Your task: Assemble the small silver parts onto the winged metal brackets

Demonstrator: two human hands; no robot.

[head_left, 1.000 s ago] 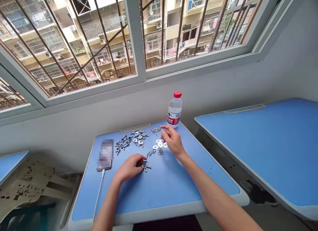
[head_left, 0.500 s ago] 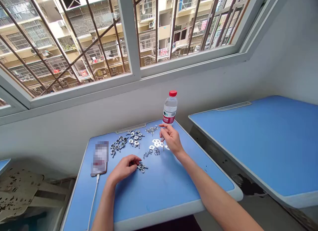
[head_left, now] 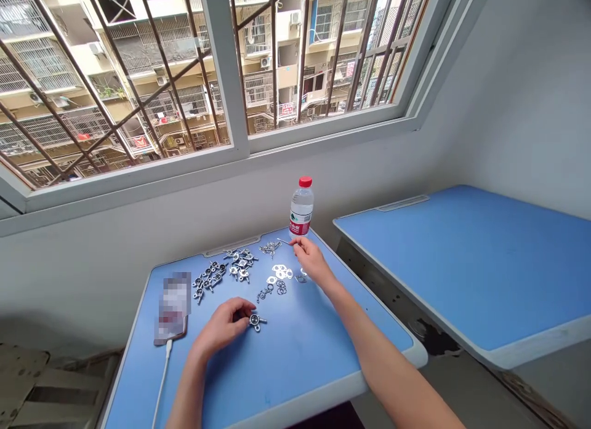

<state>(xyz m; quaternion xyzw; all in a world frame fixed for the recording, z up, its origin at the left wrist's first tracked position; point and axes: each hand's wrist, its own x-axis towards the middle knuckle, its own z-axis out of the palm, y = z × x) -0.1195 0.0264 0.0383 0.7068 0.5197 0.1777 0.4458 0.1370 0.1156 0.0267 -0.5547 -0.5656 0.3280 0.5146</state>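
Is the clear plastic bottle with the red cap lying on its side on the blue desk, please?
No, the bottle stands upright on the desk.

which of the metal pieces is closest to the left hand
The cross-shaped metal piece at the fingertips of the left hand; it lies alone, apart from the heap of like pieces.

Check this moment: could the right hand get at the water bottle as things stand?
Probably yes. The right hand sits just in front of the water bottle, with nothing between them. It seems to be pinching a thin metal rod, though, so it would likely have to set that down first.
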